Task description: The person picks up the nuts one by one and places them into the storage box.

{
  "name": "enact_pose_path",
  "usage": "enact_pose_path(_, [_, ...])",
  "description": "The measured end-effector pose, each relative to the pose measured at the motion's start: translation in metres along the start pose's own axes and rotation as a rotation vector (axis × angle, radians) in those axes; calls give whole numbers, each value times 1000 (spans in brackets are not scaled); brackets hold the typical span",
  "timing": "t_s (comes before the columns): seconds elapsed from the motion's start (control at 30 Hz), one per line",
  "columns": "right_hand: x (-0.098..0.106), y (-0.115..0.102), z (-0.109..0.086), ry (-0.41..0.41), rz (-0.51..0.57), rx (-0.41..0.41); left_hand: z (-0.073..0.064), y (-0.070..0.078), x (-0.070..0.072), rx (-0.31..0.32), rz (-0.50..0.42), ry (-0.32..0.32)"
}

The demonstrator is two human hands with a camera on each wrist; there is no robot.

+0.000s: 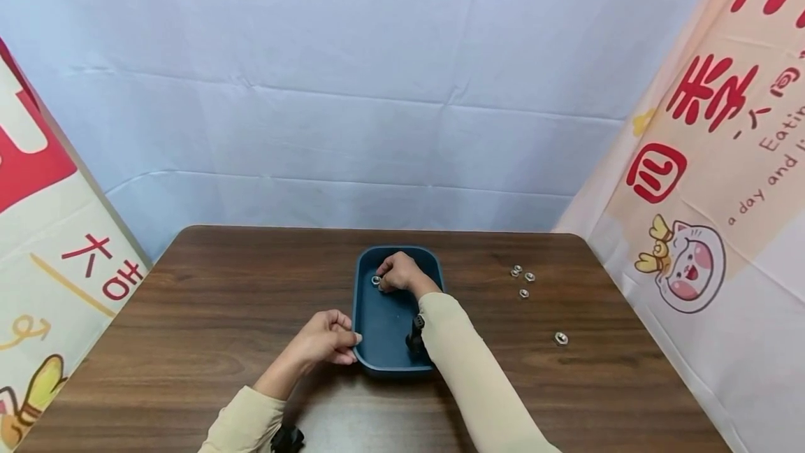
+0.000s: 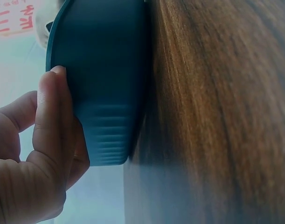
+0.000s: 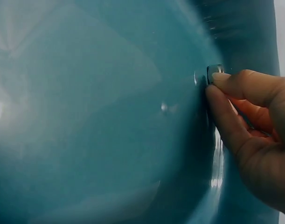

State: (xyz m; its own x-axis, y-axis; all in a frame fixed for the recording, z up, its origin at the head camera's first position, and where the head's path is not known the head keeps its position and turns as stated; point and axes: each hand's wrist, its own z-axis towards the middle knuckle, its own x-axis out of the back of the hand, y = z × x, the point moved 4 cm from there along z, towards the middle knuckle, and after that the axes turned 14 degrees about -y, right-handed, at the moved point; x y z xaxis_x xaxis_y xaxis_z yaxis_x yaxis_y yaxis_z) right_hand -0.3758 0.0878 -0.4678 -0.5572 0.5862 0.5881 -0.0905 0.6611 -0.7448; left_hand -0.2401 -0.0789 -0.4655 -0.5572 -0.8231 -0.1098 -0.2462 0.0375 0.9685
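Fingers (image 3: 235,86) of the right hand (image 1: 402,273) pinched a small metal nut (image 1: 375,280) at their tips, inside the far half of a blue tray (image 1: 388,341) and nearer its left side than its right. Whether the nut touched the tray floor I could not tell, because the hand covered part of that spot. The left hand (image 1: 322,339) gripped the tray's left rim near the near corner, its thumb over the edge and the other fingers bent against the outer wall. The tray sat flat on the wood-grained bench (image 1: 251,299). To the right of the tray lay a group of nuts (image 1: 530,277), loosely gathered, and 1 lone nut (image 1: 561,339) closer to the person. The nut looked hard, rigid and light, unlikely to break but smooth enough to slip or roll off a fingertip; thumb and index finger across 2 opposite flats seemed the surest hold, with the hole left uncovered. The tray appeared to be thin, fairly stiff plastic, light enough to slide if pushed. Its raised rim offered the best place to take it, and a pinch there, near a corner, looked likely to steady it without crowding the inside.
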Motion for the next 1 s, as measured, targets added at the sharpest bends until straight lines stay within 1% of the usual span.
enact_pose_path(0.2, [1, 0, -2, 18, 22, -4, 1, 0, 0, 0, -6, 0])
enact_pose_path(0.3, [0, -3, -3, 1, 30, 0, 0, 1, 0, 2, -5, 0])
enact_pose_path(0.37, [0, -6, -3, -21, 8, -2, -1, 1, 0, 3, -5, 0])
enact_pose_path(0.43, [0, -12, -4, -42, -54, -7, -1, 1, 0, 3, -4, 0])
enact_pose_path(0.57, [-1, -25, -8, -98, -246, -27, 0, 1, 0, 3, -6, -3])
enact_pose_path(0.7, [-8, -40, -17, -199, -467, -66, -1, 1, -1, 3, -6, -7])
enact_pose_path(0.77, [-12, -47, -24, -249, -546, -88, -1, 1, -2, 1, -3, -7])
enact_pose_path(0.87, [-17, -55, -31, -291, -612, -107, -2, 2, -2, 0, 5, -4])
enact_pose_path(1.0, [-21, -61, -35, -290, -640, -97, -3, 3, -1, 3, 14, -1])
